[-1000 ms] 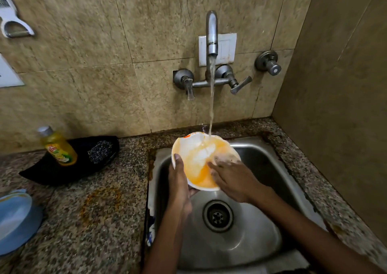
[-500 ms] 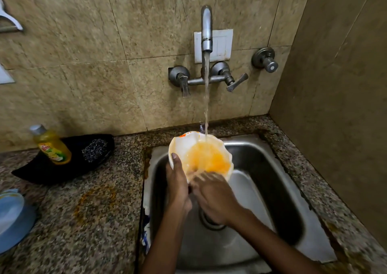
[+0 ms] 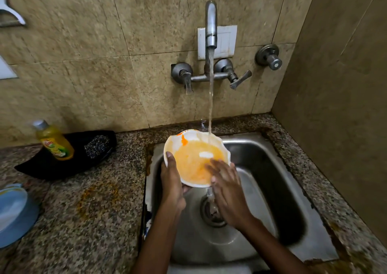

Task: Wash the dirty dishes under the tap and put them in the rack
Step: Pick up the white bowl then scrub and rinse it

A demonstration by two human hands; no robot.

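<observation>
While left hand point(image 3: 172, 181) grips bowl point(image 3: 194, 158), right hand point(image 3: 227, 187) rubs inside.

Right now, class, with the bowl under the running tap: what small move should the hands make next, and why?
Probably rub the right hand across the inside of the bowl. Orange residue coats the bottom and streaks the far wall, so it is not clean. The left hand grips the near rim, holding it over the sink, and the water lands at the far edge.

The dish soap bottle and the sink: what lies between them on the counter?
In the head view, a dark scouring pad on the black tray beside the dish soap bottle, then bare speckled counter up to the sink.
</observation>
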